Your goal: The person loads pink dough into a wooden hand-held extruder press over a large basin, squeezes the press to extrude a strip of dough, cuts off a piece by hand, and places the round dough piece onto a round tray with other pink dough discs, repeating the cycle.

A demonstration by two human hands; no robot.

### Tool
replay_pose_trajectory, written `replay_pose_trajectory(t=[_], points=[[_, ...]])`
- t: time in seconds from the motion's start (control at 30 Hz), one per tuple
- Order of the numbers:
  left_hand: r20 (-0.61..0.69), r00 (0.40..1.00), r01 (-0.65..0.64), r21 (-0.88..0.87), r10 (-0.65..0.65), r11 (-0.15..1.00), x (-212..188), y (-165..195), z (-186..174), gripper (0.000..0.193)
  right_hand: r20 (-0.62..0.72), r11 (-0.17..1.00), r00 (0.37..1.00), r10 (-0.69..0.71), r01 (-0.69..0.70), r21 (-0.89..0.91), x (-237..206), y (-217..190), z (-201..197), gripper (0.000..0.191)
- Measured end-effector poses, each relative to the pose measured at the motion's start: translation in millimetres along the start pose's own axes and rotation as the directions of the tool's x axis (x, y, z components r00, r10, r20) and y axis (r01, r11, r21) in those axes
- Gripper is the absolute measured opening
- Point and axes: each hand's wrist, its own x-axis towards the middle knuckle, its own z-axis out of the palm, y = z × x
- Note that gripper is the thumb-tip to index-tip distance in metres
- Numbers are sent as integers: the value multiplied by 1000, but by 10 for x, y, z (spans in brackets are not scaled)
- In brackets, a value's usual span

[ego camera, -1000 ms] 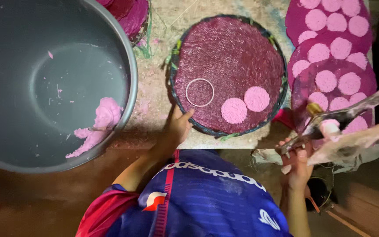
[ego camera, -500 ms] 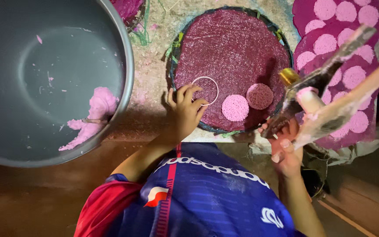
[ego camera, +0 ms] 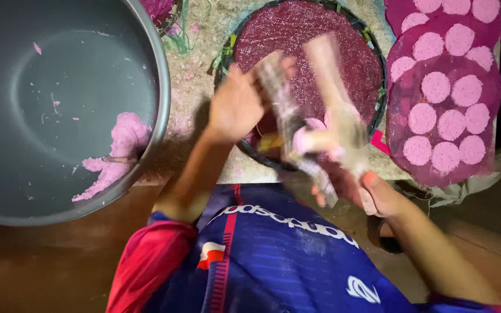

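Looking down from my head camera, I take the round woven tray (ego camera: 343, 40) with its dark red mat as my landmark. My left hand (ego camera: 236, 104) hovers over the tray's near-left edge, fingers loosely spread and holding nothing that I can make out. My right hand (ego camera: 355, 185) sits just off the tray's near edge, closed around two long flat sticks (ego camera: 320, 110) that slant up across the tray; they are blurred, so I cannot tell more about them. A pale pink disc (ego camera: 314, 124) lies on the mat near the tray's near edge, partly hidden behind the sticks. To the right of the tray lie stacked purple mats (ego camera: 482, 116) dotted with pink discs. Well to the left of the tray stands a large grey metal basin (ego camera: 163, 87), with a lump of pink dough (ego camera: 120, 150) against its inner wall.
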Motion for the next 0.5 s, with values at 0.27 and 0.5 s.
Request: replay_pose_trajectory(t=[0.27,0.5], points=[[367,916,-125,-115,159,985,264,7,135,43,-54,916,948,314,-318,-246,51,-714,-1,85],[269,917,-223,-270,296,937,653,-55,-226,31,-375,720,767,521,-631,-289,220,-1050,-272,87]])
